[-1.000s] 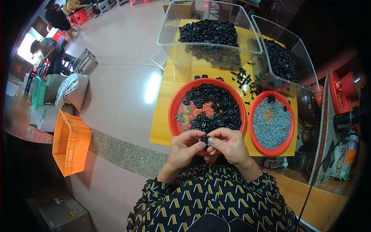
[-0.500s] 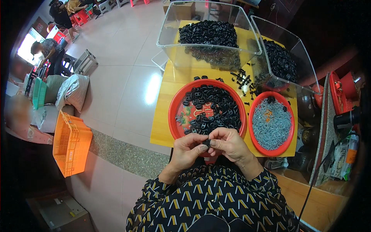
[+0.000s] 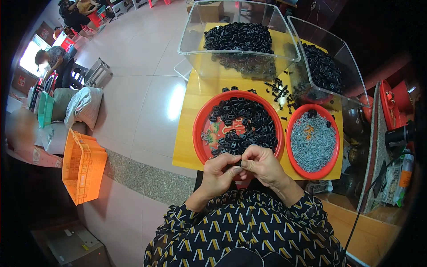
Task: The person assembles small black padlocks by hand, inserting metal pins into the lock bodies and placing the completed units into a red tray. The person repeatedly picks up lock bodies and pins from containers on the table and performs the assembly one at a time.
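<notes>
Head view: both hands meet at the near rim of the left red bowl (image 3: 198, 133), over the edge of the yellow table (image 3: 187, 142). The left hand (image 3: 219, 174) and right hand (image 3: 263, 164) are pinched together on a small black part (image 3: 237, 169), fingertips touching; both are closed on it, and little of the part shows between them. Doing this well seems to call for a steady two-handed pinch, with the work kept over the bowl so that a slip drops the part back among the others.

The left bowl is smooth red plastic, round and shallow, and holds black parts (image 3: 247, 127), small matte links with holes. Just to the right, a smaller red bowl (image 3: 334, 147) holds grey pins (image 3: 313, 142), thin and dull metallic, with a few orange bits among them. Farther off stand two clear bins (image 3: 193, 49) with glossy, hard-edged walls, heaped with more black pieces. Loose black bits (image 3: 278, 91) lie on the table between bins and bowls.
</notes>
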A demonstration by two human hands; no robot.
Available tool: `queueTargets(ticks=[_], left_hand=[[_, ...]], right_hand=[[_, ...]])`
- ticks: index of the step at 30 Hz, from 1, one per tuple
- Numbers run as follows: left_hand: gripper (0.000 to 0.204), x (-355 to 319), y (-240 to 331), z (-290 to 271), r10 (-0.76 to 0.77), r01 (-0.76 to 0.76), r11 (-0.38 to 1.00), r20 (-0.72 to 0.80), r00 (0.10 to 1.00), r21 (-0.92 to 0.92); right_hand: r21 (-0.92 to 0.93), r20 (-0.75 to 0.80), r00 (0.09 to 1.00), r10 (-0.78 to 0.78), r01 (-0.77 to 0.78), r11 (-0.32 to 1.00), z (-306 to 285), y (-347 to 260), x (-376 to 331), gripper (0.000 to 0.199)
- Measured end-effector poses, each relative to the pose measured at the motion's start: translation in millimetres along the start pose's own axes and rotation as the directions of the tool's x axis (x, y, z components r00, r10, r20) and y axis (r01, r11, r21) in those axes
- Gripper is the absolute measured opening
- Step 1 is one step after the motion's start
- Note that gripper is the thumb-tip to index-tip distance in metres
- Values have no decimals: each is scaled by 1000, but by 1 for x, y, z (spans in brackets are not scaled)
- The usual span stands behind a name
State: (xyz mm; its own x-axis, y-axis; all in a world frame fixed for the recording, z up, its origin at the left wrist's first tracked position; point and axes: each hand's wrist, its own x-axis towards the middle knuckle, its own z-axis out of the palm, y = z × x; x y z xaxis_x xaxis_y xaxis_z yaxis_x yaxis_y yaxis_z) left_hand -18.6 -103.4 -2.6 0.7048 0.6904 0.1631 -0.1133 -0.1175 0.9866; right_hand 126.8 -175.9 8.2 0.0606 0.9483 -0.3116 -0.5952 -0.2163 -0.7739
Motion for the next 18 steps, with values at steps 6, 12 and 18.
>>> queueTargets(ticks=[6,12,18], left_hand=[[23,0,-4,4,-40,36,995,-51,998,-90],[27,-1,-9,7,-159,100,859,-75,984,-502],[29,-5,-13,3,-145,99,882,-65,987,-460]], right_hand=[[-21,27,999,-29,29,999,-4,0,6,6],[107,18,998,54,-56,993,-2,-12,2,12],[-8,-3,999,39,-39,999,-3,-12,-2,13]])
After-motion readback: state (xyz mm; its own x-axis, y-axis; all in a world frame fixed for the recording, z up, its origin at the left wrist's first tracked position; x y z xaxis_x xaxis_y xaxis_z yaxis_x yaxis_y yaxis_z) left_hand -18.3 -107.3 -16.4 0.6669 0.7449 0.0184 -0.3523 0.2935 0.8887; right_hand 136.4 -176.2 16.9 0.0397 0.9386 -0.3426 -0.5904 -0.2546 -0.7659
